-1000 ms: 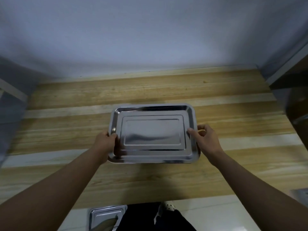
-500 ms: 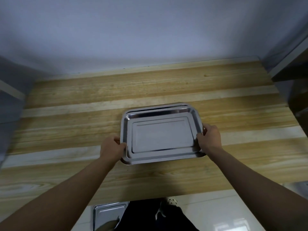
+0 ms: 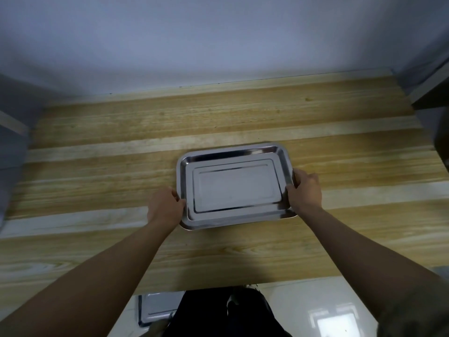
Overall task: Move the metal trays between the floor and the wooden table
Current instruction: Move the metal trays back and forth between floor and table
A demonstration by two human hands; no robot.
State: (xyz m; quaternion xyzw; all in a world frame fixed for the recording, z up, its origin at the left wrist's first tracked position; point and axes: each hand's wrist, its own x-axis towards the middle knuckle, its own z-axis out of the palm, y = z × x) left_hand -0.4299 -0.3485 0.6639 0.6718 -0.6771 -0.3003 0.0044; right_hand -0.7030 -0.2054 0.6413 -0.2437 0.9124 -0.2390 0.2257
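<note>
A shiny rectangular metal tray [image 3: 234, 186] lies flat on the wooden table [image 3: 97, 171], a little right of its middle. My left hand [image 3: 165, 206] grips the tray's left rim near the front corner. My right hand [image 3: 305, 190] grips the right rim, fingers curled over the edge. A second metal tray [image 3: 155, 308] lies on the white floor below the table's front edge, partly hidden by my dark trousers and my left arm.
A pale wall runs along the table's far edge. Dark furniture [image 3: 437, 98] stands at the right end of the table, a grey surface at the left. Glossy white floor tiles [image 3: 315, 307] show in front of the table, with my shoe [image 3: 233, 299] there.
The tray has moved to the right and slightly away from me across the table, both hands staying on its rims. It now sits lower and flatter on the wood.
</note>
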